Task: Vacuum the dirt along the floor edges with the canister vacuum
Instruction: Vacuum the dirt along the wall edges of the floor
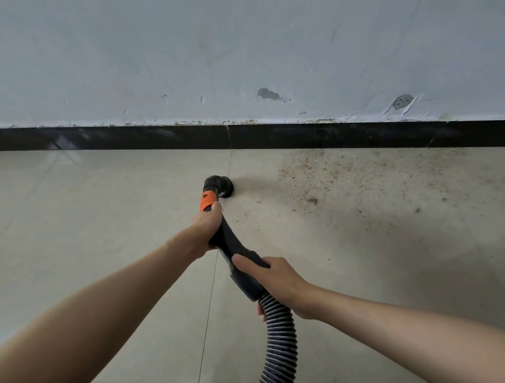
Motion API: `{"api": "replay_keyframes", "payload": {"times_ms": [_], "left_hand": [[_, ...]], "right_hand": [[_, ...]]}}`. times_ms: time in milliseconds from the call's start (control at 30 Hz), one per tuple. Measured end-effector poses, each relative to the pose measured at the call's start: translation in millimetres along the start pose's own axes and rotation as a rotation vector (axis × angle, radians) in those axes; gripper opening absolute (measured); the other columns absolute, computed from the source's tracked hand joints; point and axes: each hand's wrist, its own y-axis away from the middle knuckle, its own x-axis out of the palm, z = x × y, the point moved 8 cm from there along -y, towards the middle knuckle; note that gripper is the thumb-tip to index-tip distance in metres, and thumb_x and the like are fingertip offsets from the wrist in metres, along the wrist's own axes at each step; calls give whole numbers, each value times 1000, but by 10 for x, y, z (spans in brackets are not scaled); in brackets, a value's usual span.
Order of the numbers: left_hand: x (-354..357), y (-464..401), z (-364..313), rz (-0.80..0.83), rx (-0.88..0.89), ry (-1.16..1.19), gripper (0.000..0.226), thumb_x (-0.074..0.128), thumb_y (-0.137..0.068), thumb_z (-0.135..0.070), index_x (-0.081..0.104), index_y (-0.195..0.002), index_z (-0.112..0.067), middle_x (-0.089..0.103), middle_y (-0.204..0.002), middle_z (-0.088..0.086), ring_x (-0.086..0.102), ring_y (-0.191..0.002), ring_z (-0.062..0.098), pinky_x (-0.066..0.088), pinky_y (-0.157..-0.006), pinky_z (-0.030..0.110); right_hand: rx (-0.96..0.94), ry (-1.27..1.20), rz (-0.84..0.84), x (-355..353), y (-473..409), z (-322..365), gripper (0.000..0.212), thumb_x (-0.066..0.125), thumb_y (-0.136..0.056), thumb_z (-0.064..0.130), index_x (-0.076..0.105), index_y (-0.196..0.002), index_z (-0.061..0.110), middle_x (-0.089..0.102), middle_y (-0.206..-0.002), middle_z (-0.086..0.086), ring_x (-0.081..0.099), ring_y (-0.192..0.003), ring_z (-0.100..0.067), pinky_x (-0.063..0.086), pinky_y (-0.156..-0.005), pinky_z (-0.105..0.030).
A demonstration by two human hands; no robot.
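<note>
Judging from the pale tiled floor (102, 215), roughly half done: looks clean through the left and centre of the frame, while a broad scatter of brown gritty dirt (331, 176) lies at right of centre, running up to the black glossy skirting strip (330, 135) under the scuffed grey-white wall (239, 47). Sitting on the floor at frame centre, the round black brush nozzle (223, 186), just left of that dirt and short of the skirting, so the dirty edge stretch is left to cover. Gripping the black curved plastic wand with orange collar (227, 238): left hand (204, 231) just below the collar, fingers curled round it; right hand (275, 280) lower, at the junction with the ribbed grey-black hose (280, 335), thumb laid along the top, fingers wrapped underneath and mostly hidden. Canister out of view.
</note>
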Motion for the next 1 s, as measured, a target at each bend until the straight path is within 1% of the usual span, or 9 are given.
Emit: {"api": "replay_keyframes", "payload": {"times_ms": [100,300,433,533,600,700,833,900,1000], "left_hand": [[98,44,-17,32,28,9,34,39,-97,-33,43,-113,-3,48,-83,8,52,-71,21,48,-74,36],[270,95,29,70,40,-54,38,38,-97,-36,46,-114,-2,51,-86,9,54,-74,21,49,-63,32],[509,137,52,124,66,-130,38,36,-98,-40,44,-107,-3,53,-90,9,56,-87,25,48,-76,35],[617,132,4,146,82,-163,38,36,-98,-40,45,-105,-4,54,-89,10,56,-87,26,49,-78,35],[668,122,-26,151,88,-174,37,36,-98,-40,46,-104,-4,54,-89,9,56,-86,26,50,-78,34],[706,96,-68,163,101,-181,39,35,-98,-41,47,-105,-4,54,-92,10,55,-87,26,49,-78,34],[584,39,-79,151,84,-152,41,39,-97,-41,46,-107,-3,55,-95,12,56,-85,26,48,-75,34],[447,8,-64,133,69,-103,41,44,-95,-40,47,-109,-1,57,-100,14,57,-85,27,49,-71,32],[208,-40,-29,106,48,0,43,49,-94,-37,46,-116,0,55,-100,13,56,-84,26,48,-65,30]], "right_hand": [[94,-179,82,2,41,-65,52,63,-86,53,53,-95,3,55,-73,-12,55,-49,-22,51,-48,-28],[95,-149,206,-19,69,-100,47,53,-91,52,53,-100,6,60,-74,-11,62,-59,-23,52,-52,-28],[116,-164,154,-33,73,-151,44,59,-90,45,51,-98,3,60,-70,-14,61,-55,-26,51,-47,-27],[95,-186,104,-97,61,-173,42,60,-91,44,50,-101,4,60,-74,-15,61,-54,-27,52,-47,-28],[68,-198,60,-172,39,-168,39,61,-91,41,51,-99,5,62,-79,-16,62,-56,-28,53,-50,-30],[0,-178,-36,-256,-26,-131,29,63,-89,39,56,-90,11,63,-88,-15,61,-70,-29,53,-65,-34],[-59,-118,-102,-154,-95,-38,27,59,-92,38,55,-83,14,61,-86,-11,58,-75,-29,54,-79,-45],[-83,-65,-97,-103,-144,34,30,59,-92,39,54,-79,12,59,-83,-10,58,-74,-28,54,-78,-46],[-94,45,-10,-8,-219,139,33,61,-91,39,53,-77,10,58,-80,-10,57,-67,-25,50,-69,-38]]}}
